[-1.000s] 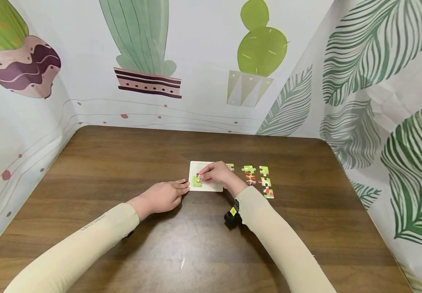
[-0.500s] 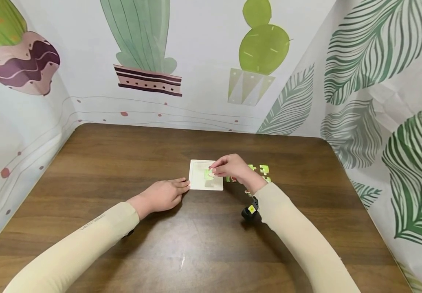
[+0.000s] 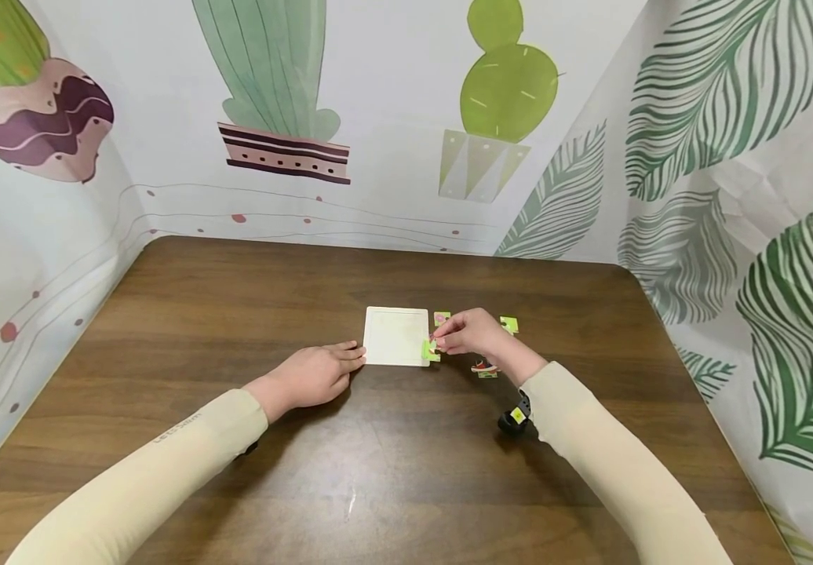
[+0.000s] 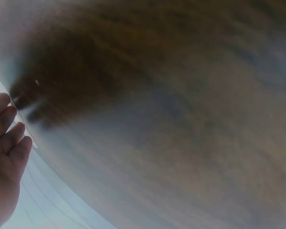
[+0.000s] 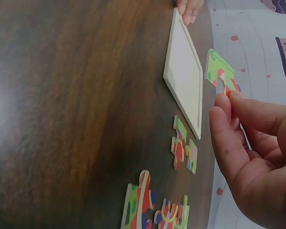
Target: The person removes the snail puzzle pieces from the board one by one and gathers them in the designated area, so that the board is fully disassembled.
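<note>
A pale square puzzle tray (image 3: 395,336) with a raised rim lies flat on the table, its inside bare in the head view. Fingertips of my left hand (image 3: 308,378) touch its left edge, the fingers nearly straight; the left wrist view has this hand (image 4: 7,157) at its left margin. My right hand (image 3: 483,336) pinches a green puzzle piece (image 3: 430,352) with red and white print between thumb and fingers. In the right wrist view that puzzle piece (image 5: 218,67) is held up off the table, beyond the fingertips. The right hand hides some of the pieces below it.
Several loose puzzle pieces lie right of the tray, among them a pink-and-green piece (image 3: 442,318), a green corner piece (image 3: 509,323) and a red one (image 3: 484,366). The brown wooden table (image 3: 237,314) meets a wall cloth (image 3: 392,212) printed with cacti at the back.
My right hand has lifted the green puzzle piece off the tray's lower left and carried it right, to the tray's right edge. The left hand has stayed at the left edge.
</note>
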`<state>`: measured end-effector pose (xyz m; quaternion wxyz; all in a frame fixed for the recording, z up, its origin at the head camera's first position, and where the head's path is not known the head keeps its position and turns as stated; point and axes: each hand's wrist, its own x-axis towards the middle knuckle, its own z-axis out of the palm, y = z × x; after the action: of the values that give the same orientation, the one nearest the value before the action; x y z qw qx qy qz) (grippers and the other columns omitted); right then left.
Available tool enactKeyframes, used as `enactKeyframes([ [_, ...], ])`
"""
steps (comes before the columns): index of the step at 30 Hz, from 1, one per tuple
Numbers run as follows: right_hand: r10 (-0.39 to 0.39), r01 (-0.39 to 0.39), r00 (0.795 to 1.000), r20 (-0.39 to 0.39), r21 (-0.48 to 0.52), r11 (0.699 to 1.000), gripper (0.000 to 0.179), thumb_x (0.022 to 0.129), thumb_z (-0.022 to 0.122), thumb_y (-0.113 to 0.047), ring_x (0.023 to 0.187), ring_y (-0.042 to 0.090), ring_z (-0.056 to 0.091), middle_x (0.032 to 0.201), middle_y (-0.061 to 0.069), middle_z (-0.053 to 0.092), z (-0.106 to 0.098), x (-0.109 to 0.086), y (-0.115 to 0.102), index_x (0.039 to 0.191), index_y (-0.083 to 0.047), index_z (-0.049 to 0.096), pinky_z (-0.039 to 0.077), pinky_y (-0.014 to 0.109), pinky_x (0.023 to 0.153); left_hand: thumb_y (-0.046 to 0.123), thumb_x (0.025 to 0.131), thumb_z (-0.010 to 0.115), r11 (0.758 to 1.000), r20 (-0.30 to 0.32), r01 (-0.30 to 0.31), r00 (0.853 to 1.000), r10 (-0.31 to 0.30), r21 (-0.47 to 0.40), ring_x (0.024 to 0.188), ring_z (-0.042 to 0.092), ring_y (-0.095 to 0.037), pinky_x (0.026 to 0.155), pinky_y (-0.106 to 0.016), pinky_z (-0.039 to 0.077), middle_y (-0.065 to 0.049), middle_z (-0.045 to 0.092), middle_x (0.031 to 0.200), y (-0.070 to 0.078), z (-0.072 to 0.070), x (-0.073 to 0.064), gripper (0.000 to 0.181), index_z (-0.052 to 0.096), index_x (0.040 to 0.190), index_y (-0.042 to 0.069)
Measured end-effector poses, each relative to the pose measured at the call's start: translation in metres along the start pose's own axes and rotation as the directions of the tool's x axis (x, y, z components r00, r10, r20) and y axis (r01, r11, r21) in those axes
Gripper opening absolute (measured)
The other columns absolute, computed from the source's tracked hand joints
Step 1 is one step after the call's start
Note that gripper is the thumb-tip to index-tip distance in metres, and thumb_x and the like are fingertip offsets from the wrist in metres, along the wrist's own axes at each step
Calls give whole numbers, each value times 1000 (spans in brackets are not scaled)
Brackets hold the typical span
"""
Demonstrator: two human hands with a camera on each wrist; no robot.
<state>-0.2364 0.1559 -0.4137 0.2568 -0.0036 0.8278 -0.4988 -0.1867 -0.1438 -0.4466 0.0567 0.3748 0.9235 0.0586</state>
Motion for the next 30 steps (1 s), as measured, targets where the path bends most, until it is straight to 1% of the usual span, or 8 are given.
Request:
enactKeyframes([
  [4, -1, 1, 1000, 0, -19, 1000, 23, 95, 68, 0, 76, 5, 69, 114, 23, 75, -4, -1, 5, 114, 12, 70, 63, 36, 88, 13, 100, 50, 1000, 0, 2, 1000, -2, 1, 144, 53, -27, 114, -43, 48, -9, 58, 151, 0, -1, 0, 43, 62, 141, 6],
  [11, 17, -17, 1000, 9, -18, 1000, 23, 94, 69, 1, 77, 6, 70, 104, 18, 78, -9, -4, 9, 113, 13, 70, 64, 31, 84, 13, 100, 50, 1000, 3, 2, 1000, -2, -7, 144, 53, -27, 115, -43, 48, -9, 58, 151, 1, -2, 0, 43, 62, 141, 5],
  [18, 43, -41, 998, 37, -66, 997, 21, 95, 68, 0, 80, 7, 71, 109, 19, 78, -12, -4, 19, 113, 11, 70, 64, 33, 86, 13, 101, 50, 1000, 3, 0, 1000, 0, -11, 144, 53, -28, 115, -44, 47, -10, 58, 151, 1, -2, -1, 43, 62, 141, 4],
  [25, 40, -37, 999, 33, -87, 996, 19, 94, 68, 1, 75, 7, 71, 91, 9, 79, -12, 0, 27, 109, 11, 72, 64, 31, 79, 12, 101, 49, 1000, 6, 1, 1000, 0, -24, 145, 52, -29, 116, -45, 46, -11, 58, 151, 1, -2, -1, 43, 62, 141, 3],
  [27, 38, -35, 999, 22, -107, 994, 18, 94, 69, 0, 74, 7, 71, 92, 11, 79, -12, 2, 28, 108, 11, 73, 64, 31, 78, 12, 101, 50, 1000, 5, 0, 1000, 0, -25, 145, 52, -29, 116, -45, 46, -11, 58, 151, 2, -2, -1, 43, 62, 141, 3],
  [30, 35, -35, 999, -1, -172, 985, 18, 93, 70, -2, 74, 7, 71, 99, 15, 80, -11, 4, 30, 107, 8, 75, 64, 31, 78, 12, 100, 50, 1000, -6, -8, 1000, 8, -23, 144, 53, -29, 115, -45, 47, -11, 59, 150, 2, -2, -1, 43, 62, 140, 4],
])
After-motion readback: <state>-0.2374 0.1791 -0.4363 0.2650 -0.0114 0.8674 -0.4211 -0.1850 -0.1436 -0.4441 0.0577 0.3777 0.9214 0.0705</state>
